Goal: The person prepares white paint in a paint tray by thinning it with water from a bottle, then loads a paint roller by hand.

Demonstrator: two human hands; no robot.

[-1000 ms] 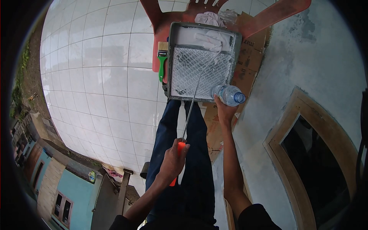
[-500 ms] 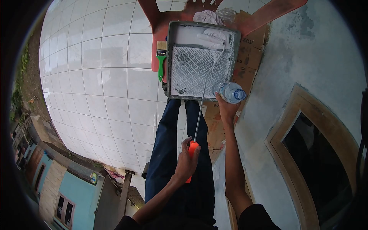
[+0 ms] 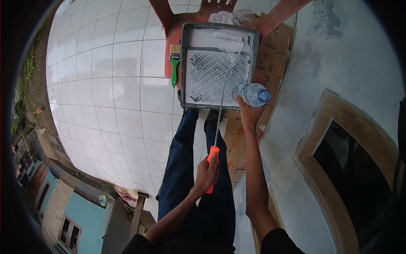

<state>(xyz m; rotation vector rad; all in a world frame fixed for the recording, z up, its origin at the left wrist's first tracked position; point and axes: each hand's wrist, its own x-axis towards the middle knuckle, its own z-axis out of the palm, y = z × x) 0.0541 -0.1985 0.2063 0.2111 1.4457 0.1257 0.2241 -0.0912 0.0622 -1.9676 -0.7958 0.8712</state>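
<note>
My left hand (image 3: 206, 174) is wrapped round the orange handle of a paint roller (image 3: 213, 153). Its long metal rod runs up over the paint tray (image 3: 183, 67), and the white roller sleeve (image 3: 228, 42) lies in the pale paint at the tray's far end. In my right hand (image 3: 250, 113) is a clear plastic bottle (image 3: 253, 95), held tilted over the near right corner of the tray. The bottle's blue-ringed mouth points right, away from the tray. White paint coats the tray's ridged slope (image 3: 218, 74).
The tray rests on a red plastic chair (image 3: 173, 31). A green-handled paintbrush (image 3: 174, 67) lies left of it, a crumpled white cloth (image 3: 224, 17) behind it. Flattened cardboard (image 3: 270, 63) covers the floor along the wall (image 3: 313, 55). A wooden-framed window (image 3: 313, 135) is at right.
My left hand has closed more fully round the roller handle and shifted slightly up the handle. The bottle has stayed over the tray corner, and the view has shifted a little.
</note>
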